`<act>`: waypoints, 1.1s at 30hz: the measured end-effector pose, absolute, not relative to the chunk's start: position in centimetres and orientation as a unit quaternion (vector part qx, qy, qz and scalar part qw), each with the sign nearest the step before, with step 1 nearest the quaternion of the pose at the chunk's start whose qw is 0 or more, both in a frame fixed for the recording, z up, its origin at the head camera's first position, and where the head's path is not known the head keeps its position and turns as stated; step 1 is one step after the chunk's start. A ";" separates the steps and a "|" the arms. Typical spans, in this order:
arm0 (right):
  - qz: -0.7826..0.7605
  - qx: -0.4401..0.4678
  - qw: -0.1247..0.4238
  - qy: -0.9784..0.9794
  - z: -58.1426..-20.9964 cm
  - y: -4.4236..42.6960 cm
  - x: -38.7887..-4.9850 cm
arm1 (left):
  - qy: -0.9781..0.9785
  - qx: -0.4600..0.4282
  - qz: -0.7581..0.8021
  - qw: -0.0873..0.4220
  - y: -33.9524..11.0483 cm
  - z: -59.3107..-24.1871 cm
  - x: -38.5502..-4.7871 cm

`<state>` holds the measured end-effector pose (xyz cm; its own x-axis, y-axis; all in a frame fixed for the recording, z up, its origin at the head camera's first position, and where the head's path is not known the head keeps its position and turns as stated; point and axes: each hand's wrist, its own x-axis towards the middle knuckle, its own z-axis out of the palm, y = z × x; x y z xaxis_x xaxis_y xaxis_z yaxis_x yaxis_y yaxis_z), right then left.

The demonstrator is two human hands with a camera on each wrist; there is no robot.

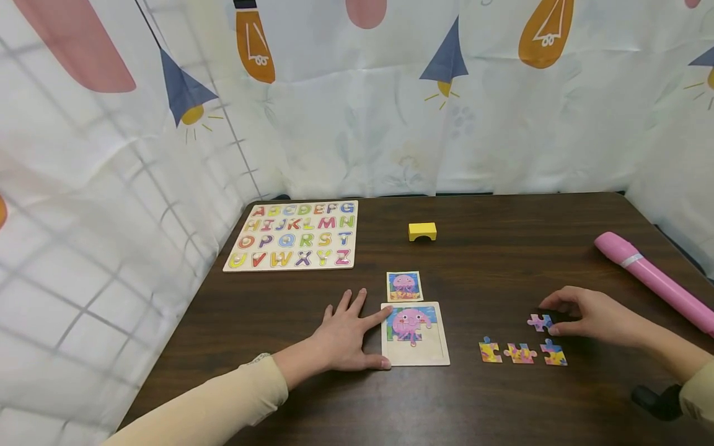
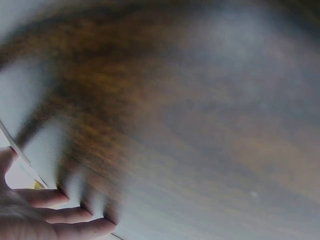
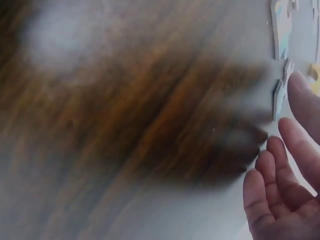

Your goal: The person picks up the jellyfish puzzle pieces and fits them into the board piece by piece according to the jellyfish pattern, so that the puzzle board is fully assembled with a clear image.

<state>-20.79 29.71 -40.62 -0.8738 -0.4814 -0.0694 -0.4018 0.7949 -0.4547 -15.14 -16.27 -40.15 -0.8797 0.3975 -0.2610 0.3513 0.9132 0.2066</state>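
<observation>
My left hand (image 1: 348, 334) lies spread on the table, index finger and thumb touching the left edge of a square wooden puzzle board (image 1: 435, 356). Part of a pink octopus picture fills the board's upper area. Beyond it is a small octopus picture card (image 1: 404, 287). On the right, my right hand (image 1: 586, 314) is at a pink and blue jigsaw piece (image 1: 538, 322); its thumb is against the piece's right side and its other fingers are bent and apart from it. Nearer lie three yellow-toned pieces: left (image 1: 490, 351), middle (image 1: 520, 354) and right (image 1: 554, 354).
An alphabet puzzle board (image 1: 290, 235) lies at the back left. A yellow arch block (image 1: 422, 231) stands near the back middle. At the right edge lies a long pink stick-like object (image 1: 658, 279). A patterned white curtain (image 1: 357, 124) surrounds the table.
</observation>
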 end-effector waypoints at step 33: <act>-0.481 -0.225 0.206 0.822 -39.2 19.4 -20.8 | 0.966 0.192 0.079 0.154 -16.2 -40.0 -15.0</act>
<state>-20.75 19.35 -39.15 -0.8141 -0.5676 -0.1229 -0.1709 0.4363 -0.8834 -14.97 -16.17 -39.97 -0.8787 0.3961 -0.2663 0.3473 0.9134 0.2125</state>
